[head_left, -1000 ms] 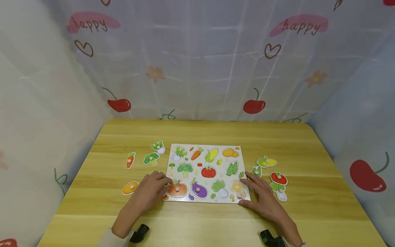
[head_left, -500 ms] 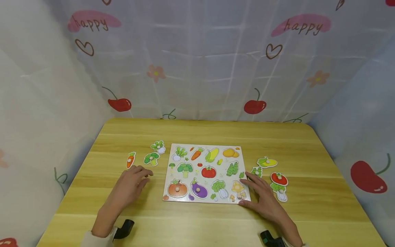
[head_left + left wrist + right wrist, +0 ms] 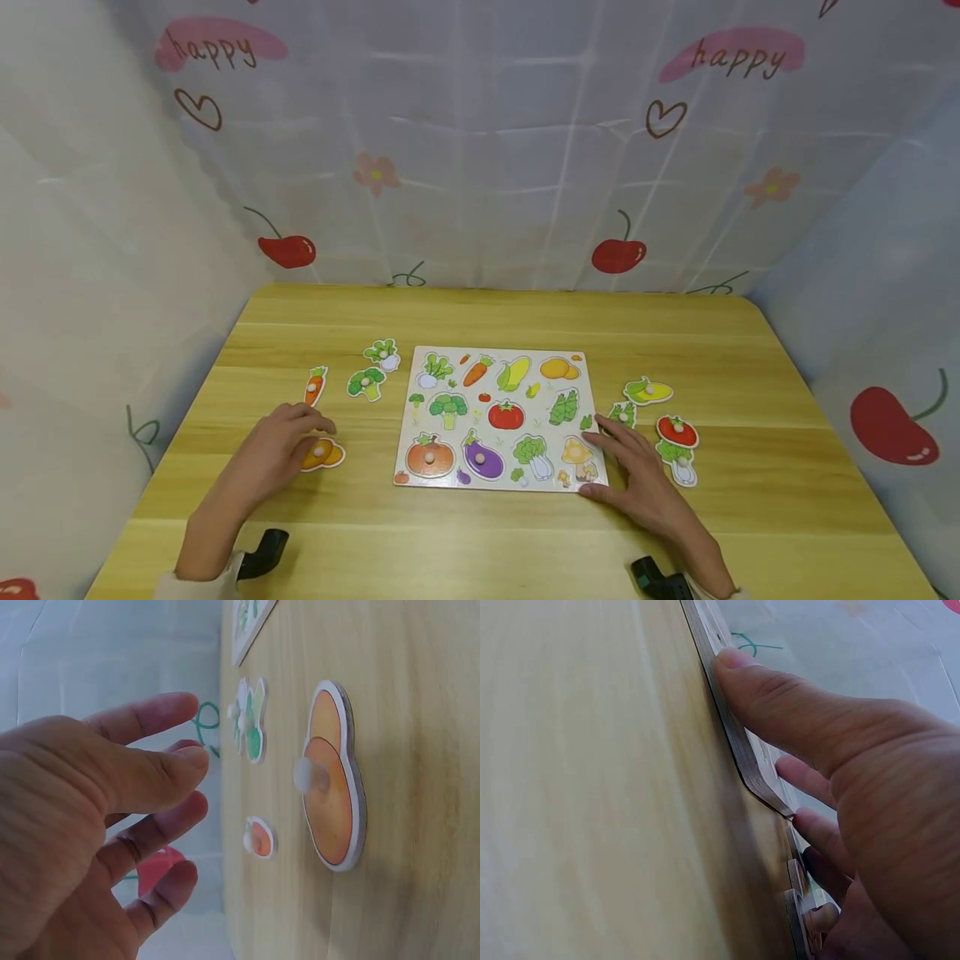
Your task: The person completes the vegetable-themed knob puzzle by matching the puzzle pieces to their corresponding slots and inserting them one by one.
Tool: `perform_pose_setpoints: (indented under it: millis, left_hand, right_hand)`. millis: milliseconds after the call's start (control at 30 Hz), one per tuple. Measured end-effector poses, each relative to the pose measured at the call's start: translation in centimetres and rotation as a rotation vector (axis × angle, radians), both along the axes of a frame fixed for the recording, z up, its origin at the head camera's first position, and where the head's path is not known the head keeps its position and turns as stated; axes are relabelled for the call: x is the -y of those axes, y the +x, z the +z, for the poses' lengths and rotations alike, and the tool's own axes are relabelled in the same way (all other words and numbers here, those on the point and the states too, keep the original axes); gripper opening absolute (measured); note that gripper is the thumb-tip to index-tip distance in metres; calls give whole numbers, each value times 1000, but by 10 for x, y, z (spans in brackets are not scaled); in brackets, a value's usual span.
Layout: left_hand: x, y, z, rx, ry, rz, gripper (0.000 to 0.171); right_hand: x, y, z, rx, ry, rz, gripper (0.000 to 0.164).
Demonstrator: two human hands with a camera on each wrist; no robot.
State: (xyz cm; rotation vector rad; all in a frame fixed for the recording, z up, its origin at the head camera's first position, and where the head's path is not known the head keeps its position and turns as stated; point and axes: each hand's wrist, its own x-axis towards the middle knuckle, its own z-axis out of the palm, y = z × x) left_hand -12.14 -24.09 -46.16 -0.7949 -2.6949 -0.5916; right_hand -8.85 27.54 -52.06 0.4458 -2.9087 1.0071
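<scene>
My left hand (image 3: 270,454) hovers beside the orange-yellow potato piece (image 3: 330,454) at the left of the table. In the left wrist view its fingers are loosely bent and apart from the potato piece's round white knob (image 3: 304,774). My right hand (image 3: 637,483) rests at the lower right corner of the vegetable puzzle board (image 3: 480,425), thumb on the front edge and fingers along the right side. A pumpkin piece (image 3: 439,463) and an eggplant piece (image 3: 491,467) with knobs sit in the board. The other pictures on it show no knobs.
Left of the board lie a carrot piece (image 3: 315,382), a broccoli piece (image 3: 369,382) and a turnip piece (image 3: 387,362). To its right are a corn piece (image 3: 656,392), a tomato piece (image 3: 677,433), a bok choy piece (image 3: 684,473) and a partly covered green piece (image 3: 622,412).
My left hand has left the board's lower left corner and moved left to the potato piece, its fingers spreading. The right hand stays at the board.
</scene>
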Motion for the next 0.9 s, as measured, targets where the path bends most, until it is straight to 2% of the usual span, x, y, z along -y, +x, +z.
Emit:
perform_pose_setpoints:
  millis: [200,333,500,700,900]
  left_hand:
    - [4,-1,-1,134,-40,5,33]
    - [6,-4,-5,176,-54,-4,32]
    - [10,-5,-11,175,-60,-28,35]
    - [16,-3,-19,114,-41,-53,38]
    - [17,-1,-22,133,-36,-17,40]
  right_hand:
    - [-1,0,0,-19,-7,11,74]
    - [0,-1,1,-13,-5,7,73]
    - [0,-1,1,-1,-8,6,73]
    - [0,-1,0,-8,-5,4,74]
    - [0,-1,-1,-8,-5,7,73]
